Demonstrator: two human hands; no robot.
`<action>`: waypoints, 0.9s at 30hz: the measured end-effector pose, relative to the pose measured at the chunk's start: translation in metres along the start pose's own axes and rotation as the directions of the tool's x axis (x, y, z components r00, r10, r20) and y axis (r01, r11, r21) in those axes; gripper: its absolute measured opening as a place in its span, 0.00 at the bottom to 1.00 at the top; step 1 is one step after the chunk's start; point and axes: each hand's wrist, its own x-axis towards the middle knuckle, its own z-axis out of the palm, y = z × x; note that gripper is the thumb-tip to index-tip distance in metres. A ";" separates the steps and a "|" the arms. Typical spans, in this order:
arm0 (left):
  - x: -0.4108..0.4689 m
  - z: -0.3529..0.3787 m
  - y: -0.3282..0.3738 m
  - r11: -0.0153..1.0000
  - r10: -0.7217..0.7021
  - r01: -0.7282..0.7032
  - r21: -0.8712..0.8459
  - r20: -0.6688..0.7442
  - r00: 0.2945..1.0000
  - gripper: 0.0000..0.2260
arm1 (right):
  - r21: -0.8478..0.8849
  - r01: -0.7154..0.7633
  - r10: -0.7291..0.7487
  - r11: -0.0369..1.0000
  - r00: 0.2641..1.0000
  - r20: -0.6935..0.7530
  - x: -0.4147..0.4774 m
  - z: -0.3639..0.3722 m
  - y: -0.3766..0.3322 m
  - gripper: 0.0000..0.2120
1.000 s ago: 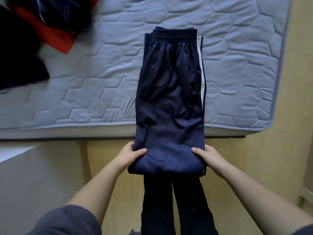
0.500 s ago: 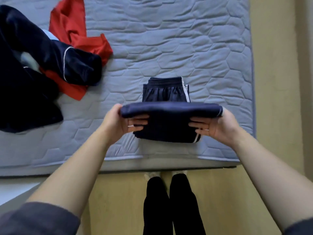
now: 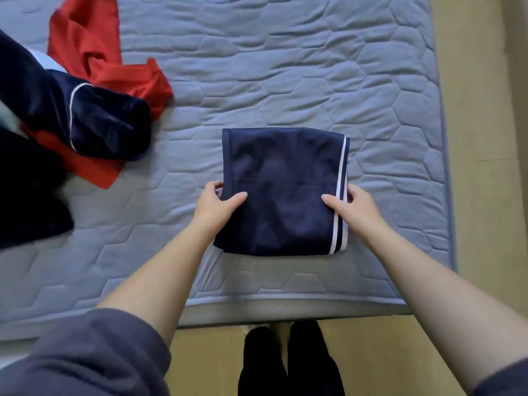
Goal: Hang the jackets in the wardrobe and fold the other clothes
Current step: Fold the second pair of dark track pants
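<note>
Far left of the folded trousers (image 3: 283,192) lies a crumpled navy jacket (image 3: 85,118), plush-looking with thin white piping, heaped over a smooth red garment (image 3: 94,52). At the trousers' left edge the left hand (image 3: 217,207) pinches the layers, thumb on top. The trousers form a flat, slick navy rectangle with a white stripe down the right side, resting on the quilted grey mattress (image 3: 285,67). At their right edge the right hand (image 3: 354,210) pinches likewise. The fold looks finished; the next move is probably to let go and reach left for another piece.
</note>
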 end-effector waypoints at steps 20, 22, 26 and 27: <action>-0.021 0.008 -0.012 0.944 -0.272 0.313 -0.103 0.293 0.917 0.13 | 0.076 -0.336 0.312 0.939 0.922 0.229 0.003 0.014 0.014 0.22; -0.035 0.000 -0.015 0.931 -0.317 0.356 -0.076 0.313 0.895 0.16 | 0.155 -0.402 0.340 0.902 0.886 0.315 -0.016 0.009 0.013 0.20; -0.084 -0.025 -0.016 0.902 -0.374 0.423 -0.081 0.338 0.864 0.18 | 0.238 -0.546 0.409 0.803 0.796 0.446 -0.077 0.002 0.004 0.14; -0.100 -0.034 -0.014 0.893 -0.387 0.442 -0.088 0.353 0.852 0.17 | 0.224 -0.574 0.435 0.788 0.776 0.458 -0.096 -0.001 0.000 0.14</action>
